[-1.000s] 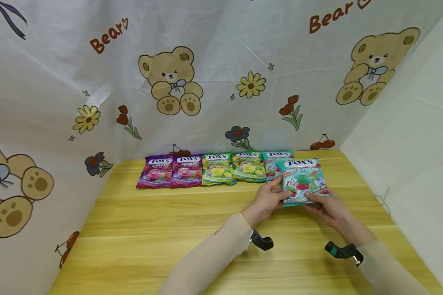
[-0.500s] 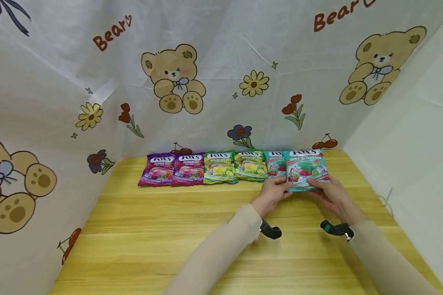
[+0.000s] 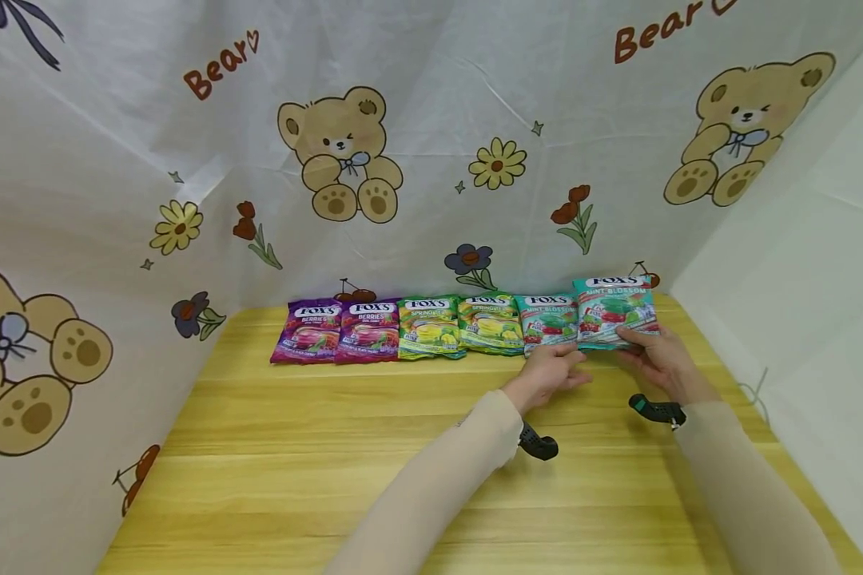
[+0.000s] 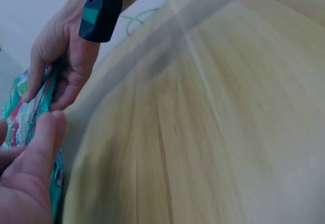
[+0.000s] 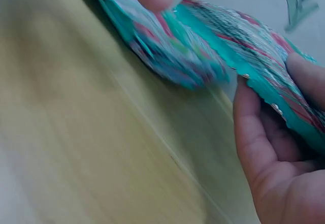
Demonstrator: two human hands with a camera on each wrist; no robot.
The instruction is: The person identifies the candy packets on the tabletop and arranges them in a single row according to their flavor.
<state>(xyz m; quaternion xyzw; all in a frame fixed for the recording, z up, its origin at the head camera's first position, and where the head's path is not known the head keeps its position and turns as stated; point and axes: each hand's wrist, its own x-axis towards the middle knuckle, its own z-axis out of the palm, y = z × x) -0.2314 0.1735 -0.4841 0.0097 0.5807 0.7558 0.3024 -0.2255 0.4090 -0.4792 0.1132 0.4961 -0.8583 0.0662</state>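
In the head view my right hand (image 3: 665, 363) grips a teal Mint Blossom candy bag (image 3: 616, 315) by its lower right edge, thumb on the front and fingers beneath. The right wrist view shows that bag (image 5: 254, 46) tilted and raised off the wooden table. My left hand (image 3: 550, 374) is just below a second teal candy bag (image 3: 550, 319), its fingers fairly straight and pointing right, pinching nothing. That second bag lies at the right end of the row, left of the held one. Fingertips of the left hand (image 4: 35, 168) overlap the teal bags in the left wrist view.
Two purple Berries bags (image 3: 308, 331) and two green-yellow Springtea bags (image 3: 430, 327) lie side by side along the table's (image 3: 331, 447) back edge. A bear-printed cloth (image 3: 417, 120) hangs right behind them. A white wall (image 3: 820, 263) with a thin cable (image 3: 757, 393) stands at the right.
The right hand has carried the teal bag back and to the right, uncovering the teal bag behind it. The left hand has let go of the carried bag.
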